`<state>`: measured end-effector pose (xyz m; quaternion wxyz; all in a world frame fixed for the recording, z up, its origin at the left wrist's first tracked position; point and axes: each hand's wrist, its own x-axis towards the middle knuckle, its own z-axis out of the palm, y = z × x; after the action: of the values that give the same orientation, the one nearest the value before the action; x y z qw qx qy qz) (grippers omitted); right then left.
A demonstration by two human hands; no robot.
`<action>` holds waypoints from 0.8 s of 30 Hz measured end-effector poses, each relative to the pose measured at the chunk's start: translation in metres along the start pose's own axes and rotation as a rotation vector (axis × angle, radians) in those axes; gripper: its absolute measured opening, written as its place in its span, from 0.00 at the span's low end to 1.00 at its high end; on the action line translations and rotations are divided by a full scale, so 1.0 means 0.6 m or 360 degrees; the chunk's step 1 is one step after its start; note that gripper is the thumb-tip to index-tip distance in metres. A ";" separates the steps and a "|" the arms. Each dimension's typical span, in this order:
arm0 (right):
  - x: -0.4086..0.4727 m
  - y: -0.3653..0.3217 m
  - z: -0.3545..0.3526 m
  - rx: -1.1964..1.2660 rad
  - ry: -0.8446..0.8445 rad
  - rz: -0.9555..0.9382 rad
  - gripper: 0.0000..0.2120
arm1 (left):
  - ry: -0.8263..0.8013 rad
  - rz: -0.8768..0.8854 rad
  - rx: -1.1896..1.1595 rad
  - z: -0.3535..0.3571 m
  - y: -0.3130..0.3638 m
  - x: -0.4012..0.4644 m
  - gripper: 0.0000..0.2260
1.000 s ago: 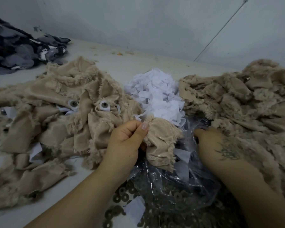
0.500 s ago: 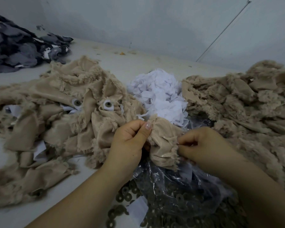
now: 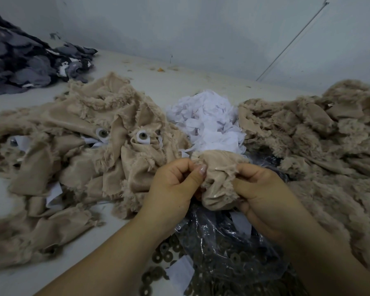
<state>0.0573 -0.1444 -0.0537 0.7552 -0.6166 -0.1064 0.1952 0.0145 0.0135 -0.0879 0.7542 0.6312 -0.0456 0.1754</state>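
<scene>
the fabric piece (image 3: 217, 180) sits between the left hand (image 3: 175, 184) and right hand (image 3: 263, 195). a plush pile (image 3: 77, 159) lies left of them, another (image 3: 320, 150) right, paper scraps (image 3: 207, 122) beyond, a bag of washers (image 3: 222, 248) beneath.

Dim, cool, even light from above gives soft, weak shadows. The left hand (image 3: 175, 184) and right hand (image 3: 263, 195) are sharp; small glints dot the plastic bag (image 3: 222, 238); the frame's edges bend and blur
</scene>
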 end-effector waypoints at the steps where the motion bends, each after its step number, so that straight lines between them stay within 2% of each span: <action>1: 0.000 0.001 0.000 -0.0098 0.0054 -0.0103 0.12 | -0.0012 -0.0007 0.0006 0.000 0.000 -0.001 0.09; 3: 0.001 0.002 -0.002 -0.0289 0.0193 -0.0305 0.13 | -0.0034 -0.0022 0.0037 0.000 0.002 -0.002 0.08; 5: 0.003 0.005 -0.004 -0.0347 0.0295 -0.0341 0.13 | -0.0053 -0.0028 0.0076 0.000 0.004 -0.003 0.07; 8: 0.001 0.010 0.003 -0.0349 0.0270 -0.0234 0.12 | -0.0048 -0.0025 0.0136 0.002 0.006 -0.004 0.07; 11: -0.006 0.008 0.008 -0.0446 0.0246 -0.0307 0.16 | -0.0015 -0.0003 0.0220 0.003 0.007 -0.005 0.09; 15: -0.004 0.013 0.004 -0.0495 0.0255 -0.0307 0.19 | 0.0002 0.0014 0.0302 0.004 0.006 -0.005 0.17; 20: -0.001 0.020 -0.001 -0.0396 0.0189 -0.0183 0.21 | 0.0024 0.0134 0.0507 0.003 0.004 -0.003 0.12; 21: -0.001 0.019 0.002 -0.0359 0.0190 -0.0136 0.19 | 0.0037 0.0158 0.0538 0.003 0.004 -0.003 0.12; 23: 0.005 0.019 0.000 -0.0187 0.0197 -0.0067 0.09 | 0.0059 0.0177 0.0572 0.002 0.005 -0.003 0.12; 24: 0.005 0.018 0.003 -0.0065 0.0206 -0.0031 0.11 | 0.0066 0.0185 0.0600 0.002 0.006 -0.003 0.13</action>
<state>0.0574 -0.1401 -0.0642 0.7498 -0.6420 -0.0674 0.1454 0.0118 0.0125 -0.0850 0.6119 0.7538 -0.0329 0.2371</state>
